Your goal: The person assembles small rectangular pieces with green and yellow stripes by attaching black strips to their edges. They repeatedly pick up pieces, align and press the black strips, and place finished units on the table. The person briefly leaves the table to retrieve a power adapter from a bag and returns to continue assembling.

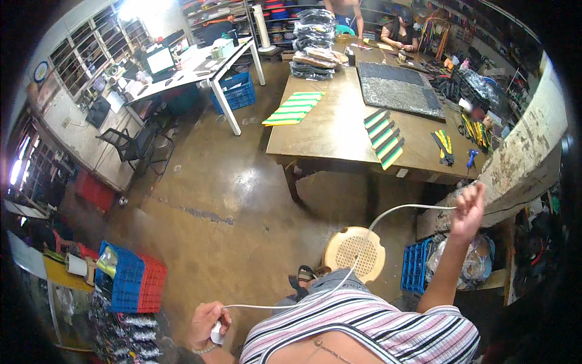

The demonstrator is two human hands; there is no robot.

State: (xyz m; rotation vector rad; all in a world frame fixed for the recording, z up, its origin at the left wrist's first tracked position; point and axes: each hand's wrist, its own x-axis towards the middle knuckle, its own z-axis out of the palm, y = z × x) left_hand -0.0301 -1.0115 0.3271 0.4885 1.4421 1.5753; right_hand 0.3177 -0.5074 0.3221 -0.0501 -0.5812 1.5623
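A white cable [397,209] runs in a loose curve across my lap between my two hands. My left hand [206,321], low in the view, is closed around a small white block [216,333] at one end of the cable; it looks like a plug or adapter, though the fingers partly cover it. Raised on the right, near the table's corner and the pillar, my right hand [468,213] is closed on the other part of the cable. Its curled fingers hide the cable's far end. Below the cable stands a round cream plastic stool [345,246].
A brown work table [315,142] ahead bears striped strips [384,138], a dark board [397,91], a small blue tool [472,158] and stacked packages [313,42]. Two people sit or stand beyond it. Crates [130,279] stand left, a blue crate [415,267] right, beside a worn pillar [521,139].
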